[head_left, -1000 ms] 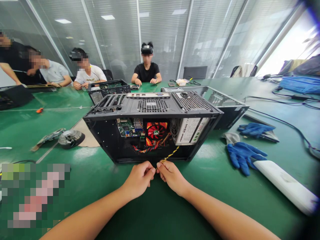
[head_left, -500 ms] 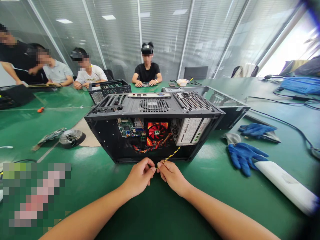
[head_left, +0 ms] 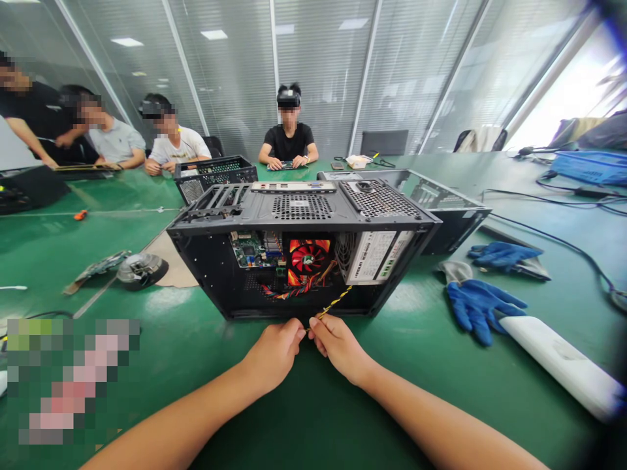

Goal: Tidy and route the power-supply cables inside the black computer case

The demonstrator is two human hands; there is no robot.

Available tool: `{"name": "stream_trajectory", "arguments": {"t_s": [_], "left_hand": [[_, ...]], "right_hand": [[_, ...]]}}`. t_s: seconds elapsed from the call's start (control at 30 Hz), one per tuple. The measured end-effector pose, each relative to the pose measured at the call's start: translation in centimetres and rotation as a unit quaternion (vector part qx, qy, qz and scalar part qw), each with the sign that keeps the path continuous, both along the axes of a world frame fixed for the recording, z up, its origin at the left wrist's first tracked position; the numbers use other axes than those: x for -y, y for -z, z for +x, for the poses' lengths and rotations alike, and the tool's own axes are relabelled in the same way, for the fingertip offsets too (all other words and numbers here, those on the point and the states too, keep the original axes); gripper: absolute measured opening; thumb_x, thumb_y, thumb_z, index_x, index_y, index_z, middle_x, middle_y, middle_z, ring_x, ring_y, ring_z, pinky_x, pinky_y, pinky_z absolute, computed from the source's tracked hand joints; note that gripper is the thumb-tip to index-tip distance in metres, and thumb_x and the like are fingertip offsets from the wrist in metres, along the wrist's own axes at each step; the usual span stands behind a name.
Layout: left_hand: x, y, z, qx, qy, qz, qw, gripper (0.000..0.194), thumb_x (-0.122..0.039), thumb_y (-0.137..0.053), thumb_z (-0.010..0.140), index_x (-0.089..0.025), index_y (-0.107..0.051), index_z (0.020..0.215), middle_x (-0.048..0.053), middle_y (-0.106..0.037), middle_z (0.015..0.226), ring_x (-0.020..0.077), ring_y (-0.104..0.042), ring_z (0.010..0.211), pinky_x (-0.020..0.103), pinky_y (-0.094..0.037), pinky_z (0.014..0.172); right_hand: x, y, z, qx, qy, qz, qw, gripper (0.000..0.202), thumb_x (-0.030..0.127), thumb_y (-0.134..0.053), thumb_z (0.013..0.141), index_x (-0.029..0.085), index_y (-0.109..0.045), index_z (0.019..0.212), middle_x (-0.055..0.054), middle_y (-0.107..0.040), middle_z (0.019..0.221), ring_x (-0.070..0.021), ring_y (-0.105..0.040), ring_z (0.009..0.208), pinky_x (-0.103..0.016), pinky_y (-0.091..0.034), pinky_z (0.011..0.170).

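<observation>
A black computer case [head_left: 206, 267] stands on the green table with its open side facing me. Inside are a circuit board [head_left: 249, 250], a red fan [head_left: 308, 259] and a labelled power supply [head_left: 379, 258]. A yellow-and-black twisted cable [head_left: 337, 300] runs from below the power supply to my hands. My right hand [head_left: 337, 343] pinches this cable in front of the case. Close beside it, my left hand [head_left: 277, 349] is closed at the cable's end; the part between its fingers is hidden.
Blue gloves [head_left: 482, 307] and a long white object [head_left: 558, 359] lie to the right. At left are a round metal part [head_left: 142, 269] and a circuit board [head_left: 98, 269]. Another open case [head_left: 455, 225] stands behind. Several people sit or stand across the table.
My left hand has turned and its fingers have curled in more tightly near the cable's end. My right hand has barely moved and still pinches the cable.
</observation>
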State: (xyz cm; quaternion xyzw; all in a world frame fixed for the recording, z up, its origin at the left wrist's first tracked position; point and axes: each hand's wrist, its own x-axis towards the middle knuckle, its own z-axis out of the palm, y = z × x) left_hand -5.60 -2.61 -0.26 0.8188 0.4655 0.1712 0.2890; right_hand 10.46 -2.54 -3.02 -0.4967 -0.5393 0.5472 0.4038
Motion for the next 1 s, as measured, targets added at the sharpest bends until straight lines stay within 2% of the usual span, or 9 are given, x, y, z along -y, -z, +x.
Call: {"name": "stream_trajectory", "arguments": {"t_s": [0.3, 0.47, 0.57, 0.73, 0.83, 1.0], "left_hand": [[0.7, -0.5, 0.1, -0.149, 0.022, 0.123, 0.981, 0.031, -0.029, -0.021, 0.094, -0.018, -0.050, 0.092, 0.008, -0.055, 0.086, 0.0196, -0.053, 0.076, 0.034, -0.043, 0.072], [0.5, -0.3, 0.2, -0.202, 0.022, 0.147, 0.968, 0.028, -0.026, -0.025, 0.093, -0.016, -0.051, 0.097, 0.009, -0.054, 0.087, 0.0208, -0.054, 0.075, 0.036, -0.045, 0.071], [0.3, 0.1, 0.1, -0.203, 0.016, 0.140, 0.969, 0.029, -0.024, -0.023, 0.093, -0.017, -0.051, 0.097, 0.008, -0.054, 0.086, 0.0200, -0.055, 0.074, 0.035, -0.046, 0.070], [0.2, 0.4, -0.1, -0.168, 0.017, 0.115, 0.979, 0.031, -0.031, -0.024, 0.094, -0.017, -0.050, 0.102, 0.007, -0.053, 0.092, 0.0187, -0.056, 0.079, 0.033, -0.047, 0.073], [0.2, 0.3, -0.1, -0.162, 0.015, 0.138, 0.977, 0.032, -0.031, -0.026, 0.094, -0.017, -0.051, 0.108, 0.008, -0.050, 0.096, 0.0183, -0.054, 0.083, 0.034, -0.047, 0.077], [0.0, 0.6, -0.3, -0.149, 0.017, 0.199, 0.968, 0.039, -0.025, -0.030, 0.092, -0.014, -0.041, 0.128, 0.011, -0.049, 0.098, 0.0199, -0.052, 0.086, 0.038, -0.047, 0.080]], "right_hand": [[0.0, 0.1, -0.1, 0.001, 0.002, 0.004, 1.000, 0.041, 0.054, -0.043, 0.083, 0.018, -0.048, 0.064, 0.005, -0.040, 0.046, -0.0087, -0.038, 0.041, -0.023, -0.031, 0.043], [0.0, 0.1, -0.1, 0.000, 0.002, 0.007, 1.000, 0.040, 0.053, -0.043, 0.084, 0.018, -0.049, 0.065, 0.005, -0.041, 0.045, -0.0090, -0.037, 0.041, -0.024, -0.032, 0.044], [0.0, -0.1, -0.1, 0.002, -0.001, 0.008, 1.000, 0.040, 0.052, -0.042, 0.084, 0.018, -0.050, 0.065, 0.005, -0.041, 0.045, -0.0087, -0.037, 0.041, -0.023, -0.032, 0.044], [0.0, 0.0, 0.0, -0.003, -0.003, 0.006, 1.000, 0.040, 0.053, -0.044, 0.083, 0.018, -0.049, 0.064, 0.005, -0.041, 0.047, -0.0085, -0.038, 0.042, -0.023, -0.032, 0.044], [0.0, 0.2, 0.0, -0.002, -0.005, 0.004, 1.000, 0.039, 0.052, -0.043, 0.084, 0.018, -0.049, 0.064, 0.005, -0.041, 0.047, -0.0084, -0.038, 0.042, -0.023, -0.032, 0.044], [-0.1, 0.3, 0.0, -0.001, -0.009, 0.002, 1.000, 0.038, 0.050, -0.043, 0.084, 0.018, -0.050, 0.065, 0.005, -0.041, 0.047, -0.0085, -0.038, 0.043, -0.023, -0.032, 0.044]]}}
